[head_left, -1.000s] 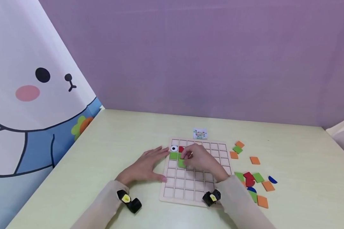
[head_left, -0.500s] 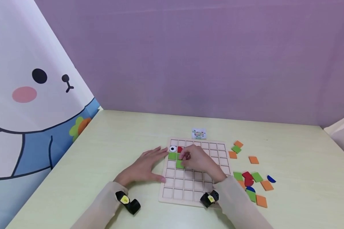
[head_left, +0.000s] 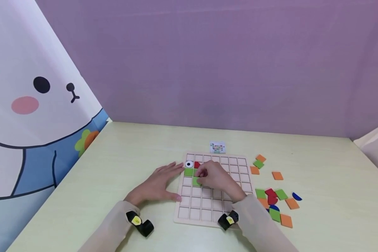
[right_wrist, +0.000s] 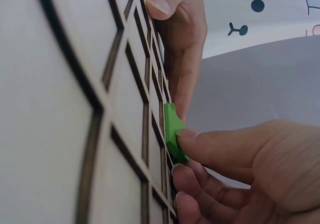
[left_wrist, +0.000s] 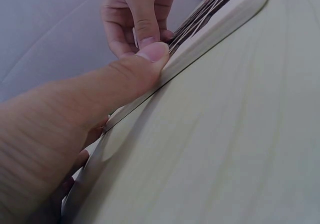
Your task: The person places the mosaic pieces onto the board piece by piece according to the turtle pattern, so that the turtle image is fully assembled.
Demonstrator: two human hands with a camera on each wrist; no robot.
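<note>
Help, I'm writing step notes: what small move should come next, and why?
Probably press the green square tile flat into the grid board: the right hand pinches it, one edge seems raised in the right wrist view, and the left hand touches the board's edge.

Dressed in beige, you wear a long left sleeve [head_left: 111, 224] and a matching right sleeve [head_left: 262, 224], both ending at the wrist above your bare left hand [head_left: 155, 183] and right hand [head_left: 215, 176]. A black left camera [head_left: 147, 228] and black right camera [head_left: 223, 223] sit at the cuffs, each marked with a yellow sticker [head_left: 136, 220], its print too small to read.
</note>
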